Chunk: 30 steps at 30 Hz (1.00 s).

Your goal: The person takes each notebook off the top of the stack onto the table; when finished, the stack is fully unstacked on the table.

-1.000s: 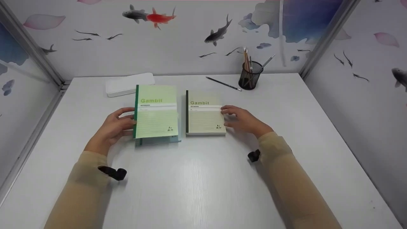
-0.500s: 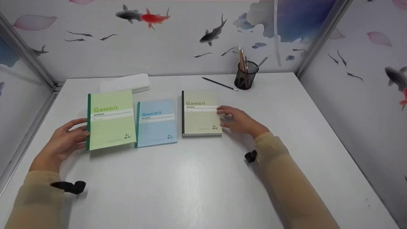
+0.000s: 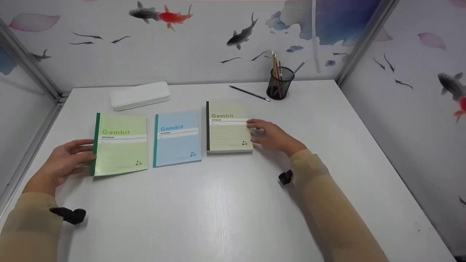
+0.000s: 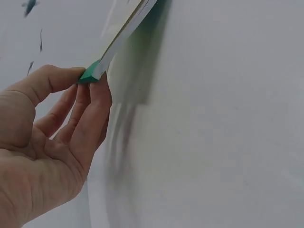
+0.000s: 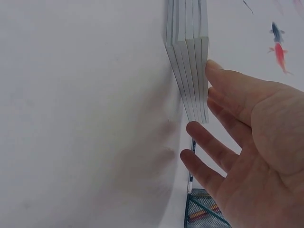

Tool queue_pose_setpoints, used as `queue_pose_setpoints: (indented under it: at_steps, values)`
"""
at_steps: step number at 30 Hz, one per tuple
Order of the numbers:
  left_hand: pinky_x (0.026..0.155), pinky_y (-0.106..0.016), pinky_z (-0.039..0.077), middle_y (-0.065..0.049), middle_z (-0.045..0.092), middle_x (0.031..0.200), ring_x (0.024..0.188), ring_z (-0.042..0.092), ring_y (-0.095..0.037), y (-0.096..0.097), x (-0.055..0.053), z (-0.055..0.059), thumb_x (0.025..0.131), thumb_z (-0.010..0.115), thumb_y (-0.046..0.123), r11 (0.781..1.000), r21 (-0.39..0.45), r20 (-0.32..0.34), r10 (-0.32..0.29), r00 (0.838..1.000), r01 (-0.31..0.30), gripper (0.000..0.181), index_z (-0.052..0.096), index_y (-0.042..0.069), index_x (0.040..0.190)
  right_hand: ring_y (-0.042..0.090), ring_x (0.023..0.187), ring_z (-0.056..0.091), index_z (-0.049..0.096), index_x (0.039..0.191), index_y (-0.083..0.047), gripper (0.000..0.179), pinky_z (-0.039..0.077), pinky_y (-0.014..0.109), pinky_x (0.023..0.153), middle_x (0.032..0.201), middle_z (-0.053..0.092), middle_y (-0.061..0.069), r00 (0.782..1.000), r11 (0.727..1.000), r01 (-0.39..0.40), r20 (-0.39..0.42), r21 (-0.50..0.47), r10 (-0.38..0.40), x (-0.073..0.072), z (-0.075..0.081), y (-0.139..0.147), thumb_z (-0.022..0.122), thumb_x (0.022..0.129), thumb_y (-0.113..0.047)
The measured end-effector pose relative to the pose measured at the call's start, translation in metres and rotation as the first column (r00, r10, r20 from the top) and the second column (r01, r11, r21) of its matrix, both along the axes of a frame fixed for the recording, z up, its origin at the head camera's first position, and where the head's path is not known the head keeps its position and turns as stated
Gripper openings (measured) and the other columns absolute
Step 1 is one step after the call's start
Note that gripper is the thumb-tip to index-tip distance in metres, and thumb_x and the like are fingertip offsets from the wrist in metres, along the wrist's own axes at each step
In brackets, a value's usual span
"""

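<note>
In the head view my left hand (image 3: 67,160) pinches the green spine edge of a light green notebook (image 3: 122,145). The left wrist view shows the thumb above and the fingers beneath that edge, with the notebook tilted over the table. A light blue notebook (image 3: 177,138) lies flat to its right. Farther right is a stack of several notebooks (image 5: 190,71) with a beige, black-spined notebook (image 3: 230,133) on top. My right hand (image 3: 275,136) rests its thumb and fingertips at the stack's right edge, with its lower fingers loosely extended.
A white case (image 3: 140,96) lies at the back left of the white table (image 3: 204,218). A dark pencil (image 3: 249,93) lies near a black mesh pen holder (image 3: 279,84) holding several pencils. Walls printed with fish surround the table.
My left hand has carried the green notebook left and lowered it beside the blue notebook, which is now uncovered. The right hand has stayed at the stack's edge.
</note>
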<state>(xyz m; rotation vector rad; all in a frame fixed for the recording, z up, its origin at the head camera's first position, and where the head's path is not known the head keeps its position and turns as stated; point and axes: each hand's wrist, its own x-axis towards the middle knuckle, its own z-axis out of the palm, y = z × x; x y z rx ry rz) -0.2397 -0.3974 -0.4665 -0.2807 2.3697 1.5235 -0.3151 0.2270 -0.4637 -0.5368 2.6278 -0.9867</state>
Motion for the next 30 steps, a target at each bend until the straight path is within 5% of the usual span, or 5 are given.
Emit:
queue_pose_setpoints:
  at_steps: [4,7,13,22,30]
  values:
    - [0.082,-0.026,0.062,-0.019,0.048,0.148,0.092,0.068,0.000,0.002,-0.001,0.001,0.097,0.072,0.028,0.983,-0.177,-0.042,-0.046,0.998,0.038,0.081,0.028,0.006,0.162,0.031,0.152,0.039,0.051,0.152,-0.013,0.056,0.031,0.050,0.126,0.168,0.035,-0.002,1.000,1.000,0.003,0.012,-0.008,-0.003,0.001,-0.001,0.000,0.070,0.099,-0.018]
    - [0.081,-0.028,0.063,-0.030,0.045,0.150,0.102,0.067,-0.014,0.003,-0.002,0.004,0.096,0.072,0.027,0.958,-0.277,-0.071,-0.092,0.993,0.069,0.079,0.032,0.003,0.160,0.031,0.151,0.039,0.051,0.152,-0.013,0.056,0.030,0.050,0.126,0.167,0.036,-0.001,1.000,1.000,0.006,0.010,-0.011,-0.006,0.001,0.000,0.000,0.070,0.099,-0.018]
    - [0.081,-0.025,0.061,-0.032,0.047,0.148,0.127,0.056,-0.042,0.004,-0.004,0.010,0.094,0.073,0.030,0.924,-0.359,-0.049,-0.162,0.986,0.134,0.076,0.040,-0.001,0.155,0.030,0.151,0.040,0.050,0.153,-0.014,0.056,0.030,0.050,0.126,0.168,0.035,-0.003,1.000,1.000,0.006,0.002,0.007,-0.006,-0.001,0.000,-0.001,0.069,0.100,-0.018]
    - [0.093,-0.053,0.051,-0.031,0.051,0.144,0.126,0.050,-0.048,0.010,-0.002,0.012,0.088,0.080,0.038,0.843,-0.500,-0.020,-0.239,0.971,0.198,0.082,0.045,-0.002,0.151,0.032,0.151,0.040,0.051,0.152,-0.011,0.056,0.031,0.050,0.125,0.167,0.037,0.001,1.000,1.000,-0.013,-0.011,-0.005,0.013,-0.001,-0.003,-0.001,0.069,0.099,-0.016]
    - [0.084,-0.045,0.052,-0.033,0.051,0.139,0.118,0.053,-0.046,0.015,-0.003,0.014,0.088,0.080,0.030,0.806,-0.553,-0.020,-0.268,0.963,0.213,0.075,0.049,-0.006,0.146,0.031,0.152,0.039,0.050,0.153,-0.010,0.058,0.031,0.049,0.126,0.168,0.035,0.003,0.999,1.000,-0.023,-0.022,0.002,0.023,-0.001,0.000,-0.001,0.070,0.099,-0.017]
